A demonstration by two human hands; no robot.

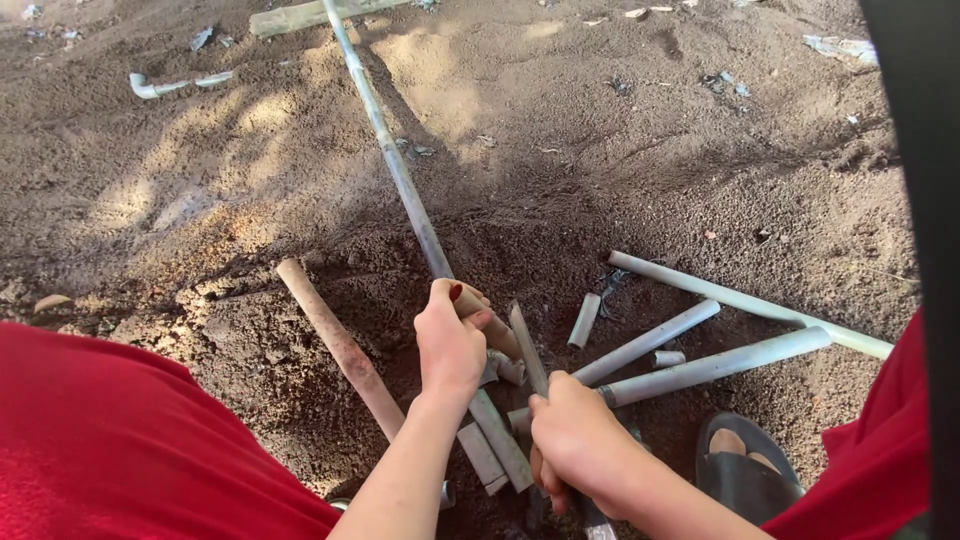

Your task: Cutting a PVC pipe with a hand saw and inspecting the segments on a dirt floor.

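Observation:
My left hand [450,345] is closed around a long thin grey pipe [395,165] that runs from the top of the view down across the dirt to a spot between my hands. My right hand [580,445] is closed on a narrow grey strip [528,350] that slants up toward the left hand; I cannot tell if it is a blade or a short pipe piece. Short grey pipe offcuts [485,455] lie under and between both hands.
A brown rusty pipe [340,345] lies left of my left hand. Several grey pipes [710,368] fan out to the right on loose brown soil. My sandalled foot [745,470] is at lower right, and red clothing [120,440] fills the lower left. A pipe elbow [150,88] lies far left.

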